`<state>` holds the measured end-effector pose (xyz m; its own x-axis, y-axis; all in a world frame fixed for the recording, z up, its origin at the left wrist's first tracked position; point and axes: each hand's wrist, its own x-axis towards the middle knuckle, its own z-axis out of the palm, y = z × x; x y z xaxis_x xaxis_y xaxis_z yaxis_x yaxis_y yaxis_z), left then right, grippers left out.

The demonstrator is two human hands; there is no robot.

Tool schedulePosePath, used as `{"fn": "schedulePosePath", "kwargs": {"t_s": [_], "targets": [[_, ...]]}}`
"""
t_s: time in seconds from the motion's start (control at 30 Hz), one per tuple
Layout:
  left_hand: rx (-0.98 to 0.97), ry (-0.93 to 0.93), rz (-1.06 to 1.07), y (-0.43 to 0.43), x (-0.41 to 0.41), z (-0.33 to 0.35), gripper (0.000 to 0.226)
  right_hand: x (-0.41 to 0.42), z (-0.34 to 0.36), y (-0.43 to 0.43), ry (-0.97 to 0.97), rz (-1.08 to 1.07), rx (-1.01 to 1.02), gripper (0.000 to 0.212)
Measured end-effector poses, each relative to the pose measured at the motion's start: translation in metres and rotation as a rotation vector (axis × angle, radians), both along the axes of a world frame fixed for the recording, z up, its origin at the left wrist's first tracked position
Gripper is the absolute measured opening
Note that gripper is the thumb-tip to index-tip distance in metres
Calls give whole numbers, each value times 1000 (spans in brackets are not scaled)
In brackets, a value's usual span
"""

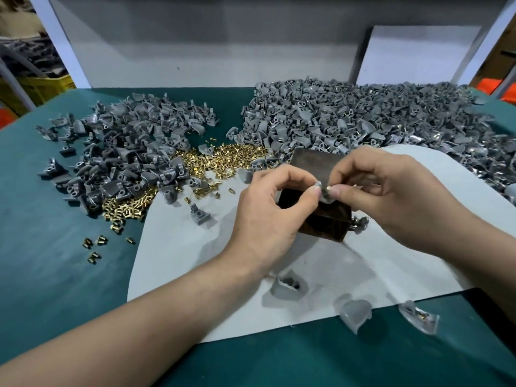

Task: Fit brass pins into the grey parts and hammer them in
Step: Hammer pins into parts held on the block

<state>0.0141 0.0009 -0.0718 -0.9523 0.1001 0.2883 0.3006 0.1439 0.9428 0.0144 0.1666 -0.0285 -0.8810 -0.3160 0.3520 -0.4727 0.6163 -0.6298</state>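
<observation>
Left hand (268,208) pinching a curved grey plastic part (321,192), right hand (391,191) pinching a brass pin (329,188); eleven-o'clock heap (125,152) seemingly unfinished.

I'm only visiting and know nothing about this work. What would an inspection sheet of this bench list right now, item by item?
Surface: green mat with a pale sheet laid over its middle.
Job's things: small pile of grey parts at left, larger pile at right, brass pins heap between them, dark block beneath the hands; no hammer seen.
Clutter: stray pins on the mat at left; loose grey parts near the front edge.
Hands: left hand pinches the held grey part; right hand pinches a brass pin against it.
Cables: nothing seen.
Surroundings: white panel behind; yellow crate at far left.
</observation>
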Motion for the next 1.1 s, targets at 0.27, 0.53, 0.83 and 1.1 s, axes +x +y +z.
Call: {"fn": "schedulePosePath", "kwargs": {"t_s": [0.27,0.53,0.83,1.1], "targets": [[26,25,-14,1,0,1,8,-8,4,5,-172,159,-233,17],[-6,61,-32,0,-2,0,6,-12,-9,6,-130,195,-282,12],[-28,66,-14,-1,-3,-2,4,-7,-13,5,-95,43,-234,12],[10,-6,-67,-4,2,-1,16,-5,-19,5,-103,-54,-205,14]]}}
